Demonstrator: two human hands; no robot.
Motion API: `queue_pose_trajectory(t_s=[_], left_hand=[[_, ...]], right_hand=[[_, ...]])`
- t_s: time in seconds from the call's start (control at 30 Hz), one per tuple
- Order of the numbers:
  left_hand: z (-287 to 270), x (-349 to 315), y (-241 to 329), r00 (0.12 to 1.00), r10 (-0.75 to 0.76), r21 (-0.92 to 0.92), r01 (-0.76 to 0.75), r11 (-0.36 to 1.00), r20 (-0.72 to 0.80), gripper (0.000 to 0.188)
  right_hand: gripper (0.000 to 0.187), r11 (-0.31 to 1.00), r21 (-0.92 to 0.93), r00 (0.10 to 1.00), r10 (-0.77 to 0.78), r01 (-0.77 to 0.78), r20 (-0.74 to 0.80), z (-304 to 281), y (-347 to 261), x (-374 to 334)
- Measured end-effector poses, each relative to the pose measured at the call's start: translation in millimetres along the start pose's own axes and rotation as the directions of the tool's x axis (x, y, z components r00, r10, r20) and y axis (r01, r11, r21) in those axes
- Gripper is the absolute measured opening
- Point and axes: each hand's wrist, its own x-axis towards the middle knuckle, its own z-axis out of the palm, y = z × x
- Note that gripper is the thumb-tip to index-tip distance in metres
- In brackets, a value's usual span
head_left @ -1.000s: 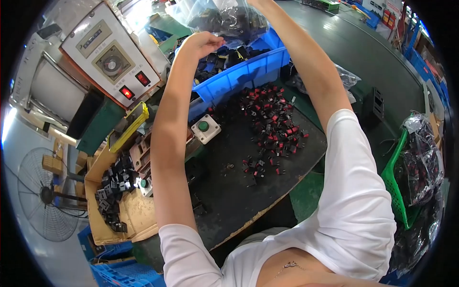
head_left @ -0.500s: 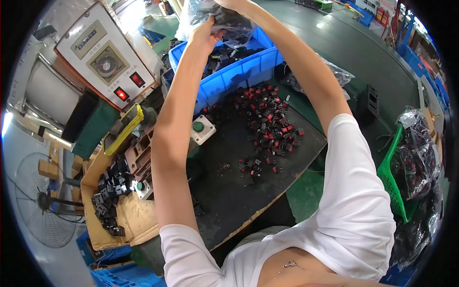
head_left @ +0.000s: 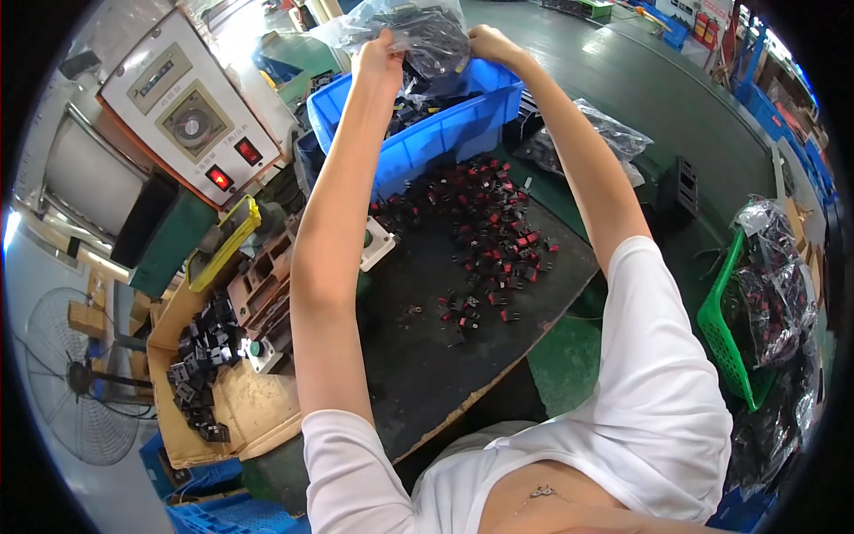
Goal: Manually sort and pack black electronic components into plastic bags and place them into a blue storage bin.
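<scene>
A clear plastic bag (head_left: 432,46) with dark parts inside hangs over the blue bin (head_left: 449,135) at the far side of the table. My left hand (head_left: 379,68) is closed on the bag's left side, fingers pointing up. At its right edge, my right hand (head_left: 495,44) is closed in a pinch on the plastic. Black parts (head_left: 418,109) lie loose in the bin beneath the bag. In front of the bin, a heap of small black and red switches (head_left: 498,222) spreads over the dark tabletop (head_left: 400,365).
On the left stand a white control box (head_left: 189,116) with a lit red switch and a cardboard box (head_left: 253,405) of black parts. A white block with a green button (head_left: 377,244) is beside my left forearm. Further right are a bagged bundle (head_left: 596,138) and a green basket (head_left: 725,334).
My right hand has come down and to the right, now at the bag's right edge. My left hand stays on the bag with little movement. The view has shifted slightly.
</scene>
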Motion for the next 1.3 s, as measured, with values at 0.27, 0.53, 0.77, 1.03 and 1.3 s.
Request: queue_pose_trajectory(t_s=[0.27,0.53,0.77,1.03,1.3], left_hand=[[-13.7,26.0,-3.5,0.977,0.073,0.017,-0.078,0.997,0.2,0.019],[-50.4,53.3,5.4,0.998,0.039,-0.243,-0.051,0.969,-0.054,0.014],[-55.5,31.5,-6.7,0.967,0.088,0.009,-0.093,0.996,0.238,0.007],[-19.0,-8.4,-2.5,0.988,-0.155,-0.234,0.156,0.96,0.021,0.019],[-0.8,-33.4,-9.6,0.877,-0.471,0.014,0.472,0.881,0.093,0.033]], right_hand=[[0.053,0.679,0.489,0.797,0.246,-0.548,0.551,-16.3,2.9,-4.8],[0.039,-0.028,0.889,0.855,0.265,-0.456,0.447,7.8,-72.7,-23.3],[0.022,-0.26,0.941,0.863,0.399,-0.218,0.311,22.9,-51.4,4.5],[0.036,0.963,0.242,0.554,0.267,-0.12,-0.789,9.8,13.6,78.7],[0.046,0.979,-0.2,0.523,-0.156,-0.028,-0.838,-45.1,22.0,141.6]])
